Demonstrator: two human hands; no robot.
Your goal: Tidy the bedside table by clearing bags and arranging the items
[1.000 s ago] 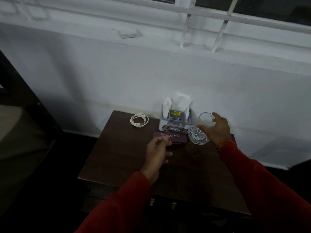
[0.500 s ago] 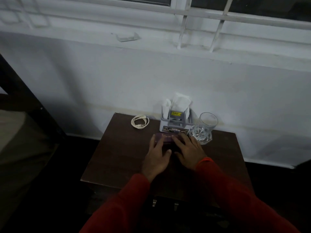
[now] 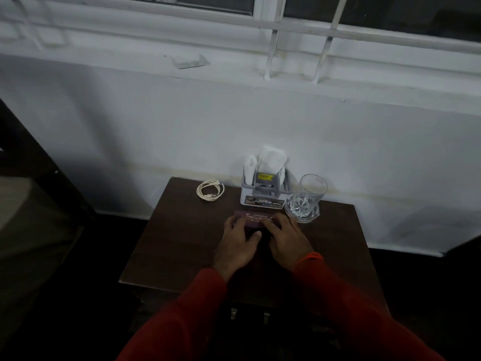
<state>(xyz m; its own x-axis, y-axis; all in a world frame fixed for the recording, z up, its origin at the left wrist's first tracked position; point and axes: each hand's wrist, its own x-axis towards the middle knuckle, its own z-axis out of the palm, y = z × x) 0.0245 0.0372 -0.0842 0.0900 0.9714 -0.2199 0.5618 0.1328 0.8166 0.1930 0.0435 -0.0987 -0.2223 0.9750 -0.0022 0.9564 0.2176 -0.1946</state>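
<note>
Toward the back of the dark wooden tabletop (image 3: 182, 243), both hands are laid over a slim maroon case (image 3: 256, 217) with pale lettering on its lid. The left hand (image 3: 238, 242) covers its left end and the right hand (image 3: 287, 237) its right end, fingers curled down around the edges, so each hand looks closed on the case rather than resting flat; how firmly, I cannot tell in this dim light.

The danger, as I judge it, sits just beside the right hand: a clear drinking glass (image 3: 308, 196) stands upright on a cut-glass coaster (image 3: 302, 212), near the right end of the case. A sideways nudge of the case, or a careless lift of the right wrist, could knock the glass over or push it off its coaster. Directly behind the case stands a white and grey organiser (image 3: 263, 191) stuffed with white tissue; pushing the case hard backward would shove it against the wall.

The case itself lies flat, lengthwise across the tabletop, just in front of the organiser. A coiled white cable (image 3: 210, 191) lies well to the left, apart from everything. No bags show on the tabletop.
</note>
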